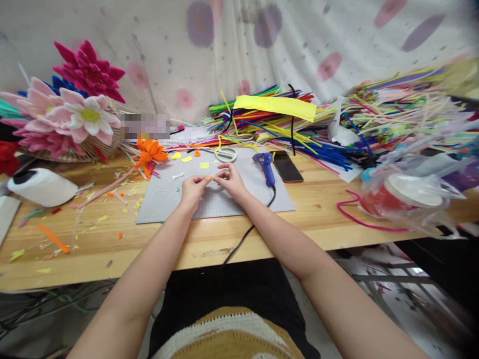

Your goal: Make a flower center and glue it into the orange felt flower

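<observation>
My left hand point(192, 192) and my right hand point(231, 182) meet above a grey cutting mat point(155, 204). Fingertips of both are pinched together on a tiny yellow piece point(212, 177), mostly covered by the fingers; its exact kind is too small to make out. Just beyond the hands lie scissors with pale green handles point(227, 155) and several yellow scraps point(204, 165). A small white piece point(178, 176) rests left of my left hand. To the right of my right hand, a blue glue gun point(266, 168) lies on the mat, its black cord running under my right forearm.
A phone point(288, 166) lies right of the mat. Behind it are piled colourful pipe cleaners point(254, 129) and a yellow strip point(275, 107). Fuzzy flowers point(90, 72), an orange flower point(149, 155) and a white spool point(45, 187) stand left. A bagged cup point(411, 192) stands right.
</observation>
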Tool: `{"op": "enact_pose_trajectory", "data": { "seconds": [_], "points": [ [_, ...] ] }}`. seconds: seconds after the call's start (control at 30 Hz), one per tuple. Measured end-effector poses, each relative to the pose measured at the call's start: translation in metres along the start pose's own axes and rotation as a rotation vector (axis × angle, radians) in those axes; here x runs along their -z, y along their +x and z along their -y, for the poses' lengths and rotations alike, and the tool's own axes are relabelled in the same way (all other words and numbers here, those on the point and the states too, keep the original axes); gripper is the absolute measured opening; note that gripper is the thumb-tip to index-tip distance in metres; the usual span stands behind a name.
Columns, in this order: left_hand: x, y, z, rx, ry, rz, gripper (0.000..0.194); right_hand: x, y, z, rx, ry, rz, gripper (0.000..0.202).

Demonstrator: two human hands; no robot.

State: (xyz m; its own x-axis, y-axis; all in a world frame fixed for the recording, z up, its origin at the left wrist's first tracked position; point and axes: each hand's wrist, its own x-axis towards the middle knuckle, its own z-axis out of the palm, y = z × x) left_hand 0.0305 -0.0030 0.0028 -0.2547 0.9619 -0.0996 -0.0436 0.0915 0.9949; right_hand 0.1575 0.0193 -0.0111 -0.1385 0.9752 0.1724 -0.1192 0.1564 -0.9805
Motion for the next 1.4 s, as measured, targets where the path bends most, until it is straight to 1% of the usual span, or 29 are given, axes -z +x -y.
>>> {"op": "enact_pose_trajectory", "data": {
  "seconds": [0.2, 0.33, 0.43, 0.57, 0.73, 0.9, 1.0, 1.07, 1.23, 1.4],
  "points": [
    [-0.0009, -0.0003, -0.0018, 0.052, -0.099, 0.038, 0.031, -0.0006, -0.0012, 0.0017, 0.011, 0.001, 0.027, 0.044],
    [-0.0023, -0.0019, -0.0058, 0.093, -0.244, 0.073, 0.033, -0.0024, -0.0014, 0.0004, -0.028, 0.094, 0.099, 0.048],
    [-0.0022, -0.0026, -0.0083, 0.112, -0.319, 0.102, 0.033, -0.0041, -0.0011, -0.0017, -0.049, 0.118, 0.149, 0.050],
    [-0.0009, -0.0021, -0.0092, 0.123, -0.363, 0.135, 0.032, -0.0045, 0.0001, -0.0045, -0.053, 0.129, 0.135, 0.050],
    [-0.0001, -0.0011, -0.0079, 0.130, -0.361, 0.152, 0.032, -0.0040, 0.0012, -0.0062, -0.060, 0.141, 0.083, 0.052],
    [-0.0003, -0.0016, -0.0068, 0.153, -0.307, 0.169, 0.029, -0.0025, 0.0002, -0.0043, -0.088, 0.137, 0.058, 0.052],
    [-0.0002, -0.0011, -0.0054, 0.140, -0.303, 0.195, 0.028, -0.0015, -0.0003, -0.0025, -0.113, 0.144, 0.019, 0.053],
    [-0.0001, -0.0001, -0.0037, 0.128, -0.281, 0.182, 0.029, -0.0011, -0.0004, -0.0020, -0.125, 0.143, 0.003, 0.054],
    [-0.0003, 0.0018, 0.0000, 0.101, -0.200, 0.102, 0.025, -0.0016, 0.0006, -0.0048, -0.109, 0.135, 0.057, 0.054],
    [-0.0003, 0.0007, -0.0012, 0.103, -0.201, 0.106, 0.027, -0.0025, 0.0017, -0.0072, -0.094, 0.141, 0.081, 0.055]
  ]
}}
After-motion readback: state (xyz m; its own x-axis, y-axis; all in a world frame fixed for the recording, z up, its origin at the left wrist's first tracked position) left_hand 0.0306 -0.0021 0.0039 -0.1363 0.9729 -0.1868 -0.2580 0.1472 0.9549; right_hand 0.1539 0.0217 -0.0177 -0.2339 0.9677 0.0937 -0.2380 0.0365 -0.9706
